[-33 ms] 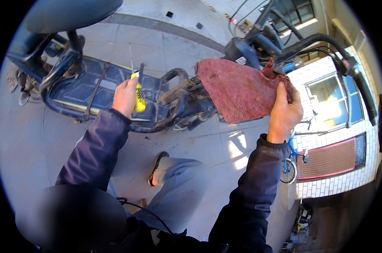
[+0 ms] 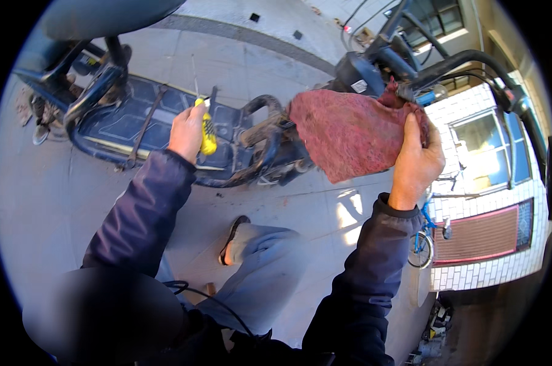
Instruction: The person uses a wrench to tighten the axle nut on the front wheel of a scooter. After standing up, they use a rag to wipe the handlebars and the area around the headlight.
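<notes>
My left hand (image 2: 186,131) is closed round a screwdriver (image 2: 207,135) with a yellow and black handle, its thin shaft pointing up and away. It is held above the footboard (image 2: 114,116) of a dark, dusty electric scooter. My right hand (image 2: 417,160) pinches the upper right corner of a worn red cloth (image 2: 349,134). The cloth hangs spread out in front of the scooter's steering column and hides part of it. Beside the gathered corner of the cloth, a blue and clear part (image 2: 433,94) shows below the handlebar (image 2: 465,56).
The scooter's seat (image 2: 99,18) rises at upper left. A dark strap (image 2: 146,125) crosses the footboard. Paved ground (image 2: 276,213) lies under my foot (image 2: 233,239). Farther right, a blue bicycle (image 2: 421,247) stands by a white brick wall (image 2: 477,277).
The whole view has shifted slightly, so the scooter and both hands appear a little farther right. The cloth's lower edge has swung a little. Both hands keep their hold.
</notes>
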A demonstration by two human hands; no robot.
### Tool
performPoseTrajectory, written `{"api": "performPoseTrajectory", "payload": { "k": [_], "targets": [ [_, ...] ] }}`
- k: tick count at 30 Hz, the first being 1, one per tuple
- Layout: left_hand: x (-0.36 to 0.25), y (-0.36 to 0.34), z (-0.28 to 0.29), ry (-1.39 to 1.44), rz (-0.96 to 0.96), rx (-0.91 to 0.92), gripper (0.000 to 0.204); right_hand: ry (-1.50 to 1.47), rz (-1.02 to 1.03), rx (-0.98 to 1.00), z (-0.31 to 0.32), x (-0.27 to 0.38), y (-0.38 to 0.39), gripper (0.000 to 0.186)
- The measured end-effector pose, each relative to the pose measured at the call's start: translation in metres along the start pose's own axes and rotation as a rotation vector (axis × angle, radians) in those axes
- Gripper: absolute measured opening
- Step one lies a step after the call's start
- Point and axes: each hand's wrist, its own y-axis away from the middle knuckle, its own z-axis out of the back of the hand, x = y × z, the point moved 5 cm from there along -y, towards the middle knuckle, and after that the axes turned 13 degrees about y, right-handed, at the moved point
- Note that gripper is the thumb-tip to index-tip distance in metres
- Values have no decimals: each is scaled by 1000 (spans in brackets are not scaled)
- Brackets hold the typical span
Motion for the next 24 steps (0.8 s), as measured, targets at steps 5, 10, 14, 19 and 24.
{"api": "performPoseTrajectory", "payload": {
  "k": [5,10,14,19,24],
  "targets": [
    [-25,-11,30,55,-154,-218,34,-169,73,108,-66,74,37,26],
    [-58,-9,53,-92,-332,-256,41,-129,130,174,-158,131,73,28],
    [-65,6,33,-190,-325,-219,36,-308,-127,479,-230,133,110,30],
    [-55,1,36,70,-188,-102,29,-312,47,726,-256,138,175,58],
    [-45,18,1,75,-104,109,29,-877,-232,1025,-188,115,199,42]
  ]
}}
